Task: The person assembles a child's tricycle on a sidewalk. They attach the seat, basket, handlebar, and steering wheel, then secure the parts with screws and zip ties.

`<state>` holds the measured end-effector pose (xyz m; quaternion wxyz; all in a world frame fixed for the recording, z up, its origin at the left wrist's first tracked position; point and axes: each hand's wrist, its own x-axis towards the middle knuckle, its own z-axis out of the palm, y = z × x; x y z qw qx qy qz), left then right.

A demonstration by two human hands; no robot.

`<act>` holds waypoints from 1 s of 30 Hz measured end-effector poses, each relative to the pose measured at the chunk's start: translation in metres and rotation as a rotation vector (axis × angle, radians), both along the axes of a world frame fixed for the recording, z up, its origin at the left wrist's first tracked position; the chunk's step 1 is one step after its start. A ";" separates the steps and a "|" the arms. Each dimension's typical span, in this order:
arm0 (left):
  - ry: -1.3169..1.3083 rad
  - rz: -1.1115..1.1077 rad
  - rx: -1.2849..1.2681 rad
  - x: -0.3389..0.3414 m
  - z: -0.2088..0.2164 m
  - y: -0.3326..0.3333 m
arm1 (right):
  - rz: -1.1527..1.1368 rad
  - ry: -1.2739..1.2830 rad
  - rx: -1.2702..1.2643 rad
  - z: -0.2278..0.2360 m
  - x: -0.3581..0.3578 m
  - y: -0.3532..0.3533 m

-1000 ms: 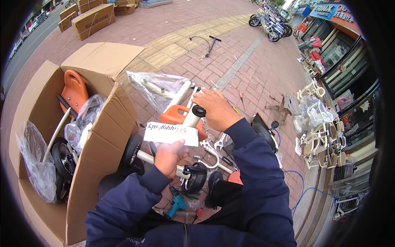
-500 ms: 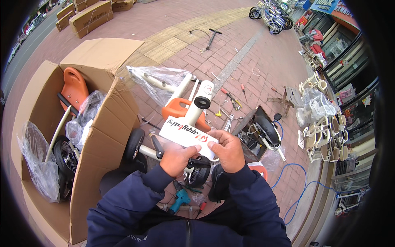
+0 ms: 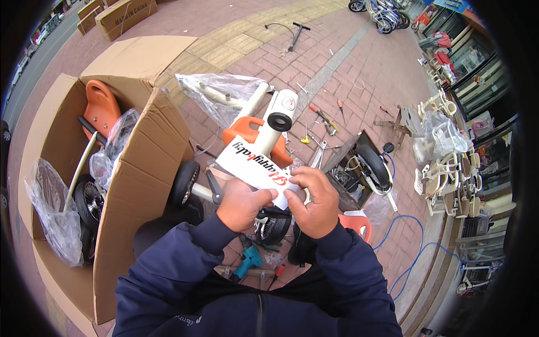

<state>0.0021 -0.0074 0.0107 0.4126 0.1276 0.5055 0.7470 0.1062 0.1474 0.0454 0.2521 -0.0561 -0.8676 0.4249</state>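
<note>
Over brick paving (image 3: 337, 62), a white sheet (image 3: 254, 167) slants at seven o'clock from a cream tube (image 3: 284, 104); left hand (image 3: 241, 205) and right hand (image 3: 316, 202) pinch its four-o'clock end, each grip closed.

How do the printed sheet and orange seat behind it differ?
The printed sheet is mostly white; the seat is orange. The sheet is thin; the seat is thick and moulded. The left hand and right hand hold the sheet; neither touches the seat. Both are partly covered.
</note>
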 end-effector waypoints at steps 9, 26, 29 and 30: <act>0.119 0.050 -0.029 0.004 0.006 -0.004 | 0.019 0.074 0.222 0.006 -0.003 -0.006; 0.097 0.081 0.078 0.007 0.012 -0.001 | 0.005 0.093 0.287 0.003 -0.004 -0.009; 0.100 0.063 0.087 0.007 0.011 -0.002 | 0.020 0.097 0.262 0.003 -0.004 -0.009; 0.120 0.066 0.087 0.007 0.011 -0.003 | 0.024 0.092 0.265 0.003 -0.004 -0.009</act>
